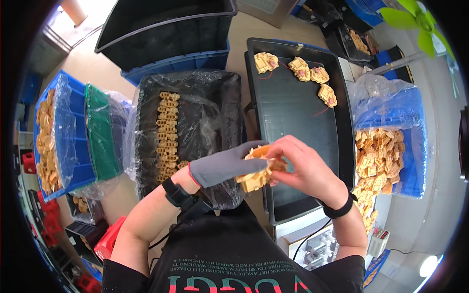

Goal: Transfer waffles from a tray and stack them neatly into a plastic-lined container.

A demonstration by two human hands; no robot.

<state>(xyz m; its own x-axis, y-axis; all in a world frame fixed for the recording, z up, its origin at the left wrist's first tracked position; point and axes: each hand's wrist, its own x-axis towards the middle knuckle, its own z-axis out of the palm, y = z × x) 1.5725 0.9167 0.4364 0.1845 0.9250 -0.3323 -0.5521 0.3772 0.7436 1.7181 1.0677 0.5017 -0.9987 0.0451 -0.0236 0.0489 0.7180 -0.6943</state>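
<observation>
My left hand (222, 166), in a grey glove with a red cuff edge, is closed around a tan moulded plastic part (254, 180). My bare right hand (305, 163) has its thumb and fingers pinched on the right side of the same part. An orange-toned patch shows at the part's top between the two hands; its nature I cannot make out. Both hands are over the gap between a plastic-lined black bin (210, 75) and a black tray (303, 122). Rows of similar tan parts (167, 132) stand in the lined bin.
Several tan parts with pinkish pieces and red threads (299, 67) lie at the tray's far end. A blue bin (415, 146) heaped with tan parts stands at right. Blue (80, 132) and green (100, 141) bins stand at left, a large black bin (166, 41) beyond. A green fan (424, 29) hangs upper right.
</observation>
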